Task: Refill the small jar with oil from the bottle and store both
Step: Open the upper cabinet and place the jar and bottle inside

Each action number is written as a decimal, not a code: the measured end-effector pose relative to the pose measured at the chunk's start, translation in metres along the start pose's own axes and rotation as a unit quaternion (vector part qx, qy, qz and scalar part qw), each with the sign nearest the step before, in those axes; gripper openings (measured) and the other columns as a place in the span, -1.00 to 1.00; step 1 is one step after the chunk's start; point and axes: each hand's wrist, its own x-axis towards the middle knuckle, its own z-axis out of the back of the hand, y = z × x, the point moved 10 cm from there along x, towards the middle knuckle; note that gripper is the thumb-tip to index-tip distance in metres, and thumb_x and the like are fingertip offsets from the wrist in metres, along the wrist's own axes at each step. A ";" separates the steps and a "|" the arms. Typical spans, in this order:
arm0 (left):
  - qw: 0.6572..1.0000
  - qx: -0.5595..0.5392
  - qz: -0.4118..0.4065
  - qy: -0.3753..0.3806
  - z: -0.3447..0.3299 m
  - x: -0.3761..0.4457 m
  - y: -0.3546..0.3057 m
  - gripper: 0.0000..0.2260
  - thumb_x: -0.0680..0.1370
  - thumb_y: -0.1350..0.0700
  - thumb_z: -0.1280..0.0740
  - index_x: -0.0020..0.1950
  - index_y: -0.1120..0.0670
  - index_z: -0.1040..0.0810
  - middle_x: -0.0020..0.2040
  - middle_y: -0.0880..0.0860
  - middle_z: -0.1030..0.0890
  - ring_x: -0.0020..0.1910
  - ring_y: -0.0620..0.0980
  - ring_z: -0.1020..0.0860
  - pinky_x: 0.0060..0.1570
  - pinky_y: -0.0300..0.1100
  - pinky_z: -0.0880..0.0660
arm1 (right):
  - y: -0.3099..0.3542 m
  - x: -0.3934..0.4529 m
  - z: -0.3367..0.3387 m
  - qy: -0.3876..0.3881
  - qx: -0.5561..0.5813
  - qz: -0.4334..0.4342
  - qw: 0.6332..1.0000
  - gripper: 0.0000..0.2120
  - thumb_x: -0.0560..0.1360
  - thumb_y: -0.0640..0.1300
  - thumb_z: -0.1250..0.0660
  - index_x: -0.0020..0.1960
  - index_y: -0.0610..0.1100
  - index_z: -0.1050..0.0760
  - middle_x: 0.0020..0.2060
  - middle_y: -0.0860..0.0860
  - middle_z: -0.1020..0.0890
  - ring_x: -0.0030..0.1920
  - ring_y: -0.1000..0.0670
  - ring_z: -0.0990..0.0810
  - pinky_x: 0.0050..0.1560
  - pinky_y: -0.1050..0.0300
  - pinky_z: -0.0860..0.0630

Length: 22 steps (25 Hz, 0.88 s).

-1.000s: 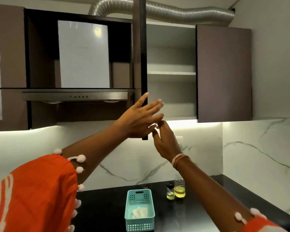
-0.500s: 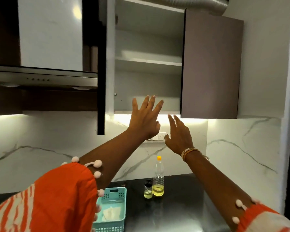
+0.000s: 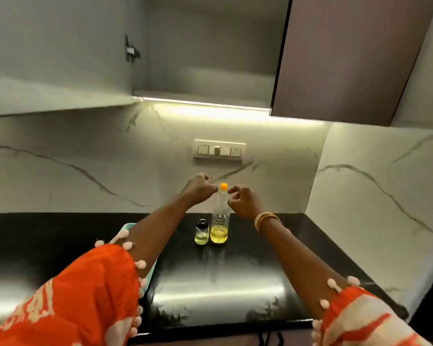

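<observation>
Both hands hover empty, loosely curled, left hand and right hand flanking the orange cap of the bottle. Bottle stands on the bench; small jar just left of the bottle, capped. I'd watch a clumsy grab: tall bottle could tip onto the jar. Basket beside the left forearm mostly hidden; contact with the cap unclear.

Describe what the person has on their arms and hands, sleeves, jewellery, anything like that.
Both arms wear short, loose orange sleeves with pale cream patterning, the left sleeve and the right sleeve each edged with small pinkish-white pom-poms. The forearms are bare below them. The right wrist carries a stack of thin bangles in gold and pale tones. The left hand and right hand are gloveless; no rings can be made out.
</observation>
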 end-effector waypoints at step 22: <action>0.903 -0.215 0.353 0.118 -0.212 0.181 0.288 -0.41 0.45 0.05 -0.43 0.41 0.11 -0.29 0.36 0.14 -0.41 0.31 0.16 -0.40 0.07 0.11 -0.38 | -0.245 0.124 -0.232 -0.061 0.218 -0.336 0.914 -0.71 0.33 -0.25 -0.39 -0.03 -0.18 -0.35 -0.09 -0.13 -0.50 -0.09 -0.12 -0.51 -0.06 -0.02 -0.50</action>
